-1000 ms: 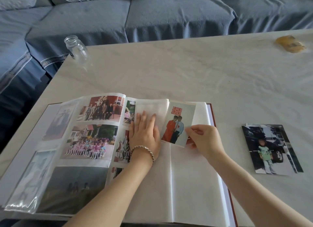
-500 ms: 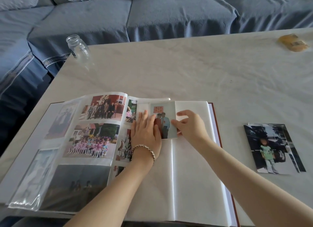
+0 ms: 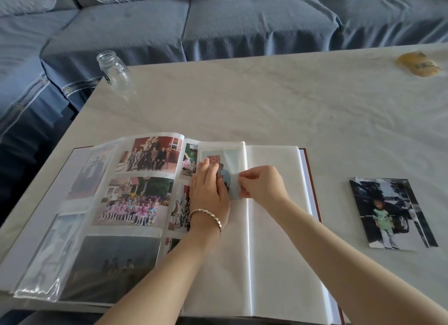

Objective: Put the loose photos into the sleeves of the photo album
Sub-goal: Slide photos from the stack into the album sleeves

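Since a moment ago your right hand [image 3: 260, 183] has pushed the photo [image 3: 215, 160] leftward, so most of it now lies under the clear sleeve at the top of the right-hand page of the album [image 3: 274, 227], its right edge pinched between your thumb and fingers. Your left hand [image 3: 208, 191] lies flat with straight fingers on that sleeve, covering the photo's left part; it grasps nothing. A bracelet [image 3: 206, 216] sits at that wrist. The album lies open on a pale marbled table [image 3: 266, 101], and a blue-grey sofa [image 3: 242, 24] runs along its far side. Right of the album, well apart, a small pile of loose photos [image 3: 390, 213] lies on the table. A clear glass jar [image 3: 116, 70] stands near the far left corner — a yellow packet [image 3: 418, 64] lies at the far right. Your two hands hide much of the photo's lower half
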Tool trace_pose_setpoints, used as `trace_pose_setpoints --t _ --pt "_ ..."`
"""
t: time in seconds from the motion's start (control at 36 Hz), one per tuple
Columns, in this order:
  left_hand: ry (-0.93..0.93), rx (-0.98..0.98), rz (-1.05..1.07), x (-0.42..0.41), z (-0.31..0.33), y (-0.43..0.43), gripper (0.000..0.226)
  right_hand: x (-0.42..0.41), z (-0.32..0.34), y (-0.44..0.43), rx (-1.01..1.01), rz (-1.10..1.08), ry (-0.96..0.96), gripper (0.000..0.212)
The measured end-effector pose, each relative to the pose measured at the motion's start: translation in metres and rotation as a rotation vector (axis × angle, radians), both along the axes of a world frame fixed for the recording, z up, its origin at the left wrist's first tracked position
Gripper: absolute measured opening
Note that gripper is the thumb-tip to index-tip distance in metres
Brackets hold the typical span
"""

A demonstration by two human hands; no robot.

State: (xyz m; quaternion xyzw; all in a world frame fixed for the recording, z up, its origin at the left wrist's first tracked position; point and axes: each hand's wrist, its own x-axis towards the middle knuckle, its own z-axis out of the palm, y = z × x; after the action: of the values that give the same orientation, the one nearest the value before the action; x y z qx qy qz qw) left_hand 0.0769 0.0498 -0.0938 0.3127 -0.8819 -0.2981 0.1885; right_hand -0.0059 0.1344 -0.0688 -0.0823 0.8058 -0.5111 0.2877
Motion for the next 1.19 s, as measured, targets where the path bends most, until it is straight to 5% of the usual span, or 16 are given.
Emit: trace_pose_setpoints --t 0.14,0.33,0.58,0.83,1.06,1.19 --pt "0.027 0.028 -0.001 0.001 0.001 -0.001 0.039 -0.002 0.008 0.003 -0.092 -0.048 -0.216 0.017" --pt "0.02 0.075 -0.023 0.004 0.006 -0.004 0.047 0.007 -0.004 0.001 0.065 -0.057 0.09 0.021" --pt "-0.494 -0.36 -0.247 0.026 0.026 -0.027 0.045 0.012 -0.002 0.005 0.088 -0.094 0.209 0.024" --pt "-0.746 -0.492 -0.338 0.058 0.037 -0.047 0.102 0.017 -0.003 0.0 0.103 -0.037 0.206 0.017" --pt "-0.734 -0.397 -0.26 0.055 0.043 -0.034 0.065 0.007 -0.002 0.014 -0.06 0.0 -0.012 0.021" --pt "-0.691 -0.411 -0.304 0.054 0.039 -0.022 0.068 0.008 0.001 0.062 0.011 0.053 0.24 0.013"
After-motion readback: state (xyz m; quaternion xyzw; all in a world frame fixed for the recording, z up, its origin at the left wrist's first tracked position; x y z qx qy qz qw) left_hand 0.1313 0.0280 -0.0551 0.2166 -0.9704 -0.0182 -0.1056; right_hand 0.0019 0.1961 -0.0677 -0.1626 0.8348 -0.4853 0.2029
